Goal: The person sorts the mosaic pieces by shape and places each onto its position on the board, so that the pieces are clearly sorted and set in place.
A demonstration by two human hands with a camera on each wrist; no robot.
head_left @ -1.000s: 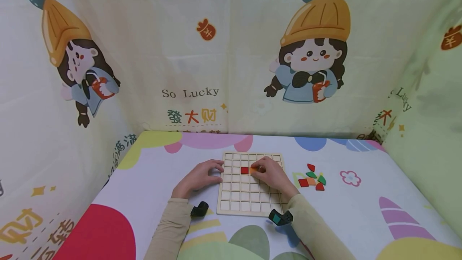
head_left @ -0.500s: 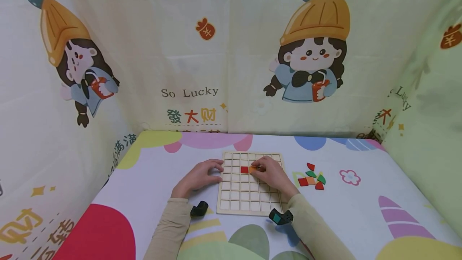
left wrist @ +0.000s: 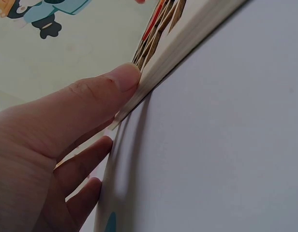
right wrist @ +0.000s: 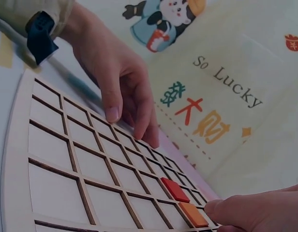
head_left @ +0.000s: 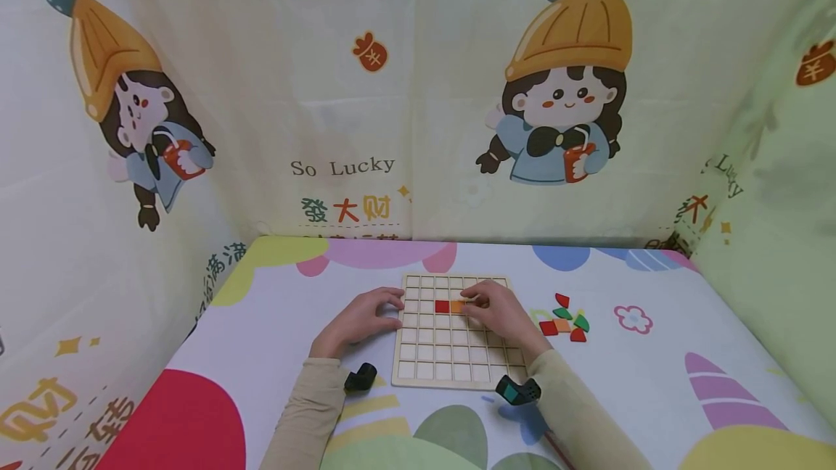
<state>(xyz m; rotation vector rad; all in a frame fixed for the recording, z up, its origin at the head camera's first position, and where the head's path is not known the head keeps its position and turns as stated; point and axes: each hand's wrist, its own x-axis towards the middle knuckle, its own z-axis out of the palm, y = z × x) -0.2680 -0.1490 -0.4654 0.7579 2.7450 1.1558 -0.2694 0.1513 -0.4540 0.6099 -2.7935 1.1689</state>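
A wooden grid board [head_left: 449, 385] lies in front of me with a red square tile [head_left: 442, 307] and an orange square tile [head_left: 456, 307] in neighbouring cells. My right hand [head_left: 499, 312] is over the board's right side, thumb and fingers apart beside the orange tile, which sits flat in its cell. The left hand [head_left: 363, 318] rests at the board's left edge; in the left wrist view its thumb [left wrist: 124, 77] touches the side of the board. Nothing is gripped by either hand.
Right of the board lies a loose group of pieces: a red square [head_left: 548, 328], an orange square [head_left: 562, 326], green leaf-shaped pieces [head_left: 582, 323] and red rounded pieces [head_left: 578, 336]. A patterned cloth [head_left: 627, 390] covers the table, and printed curtains [head_left: 451, 129] enclose it.
My right hand has let go of the orange tile and drawn slightly right, so more of the tile shows. The left hand has stayed at the board's edge.
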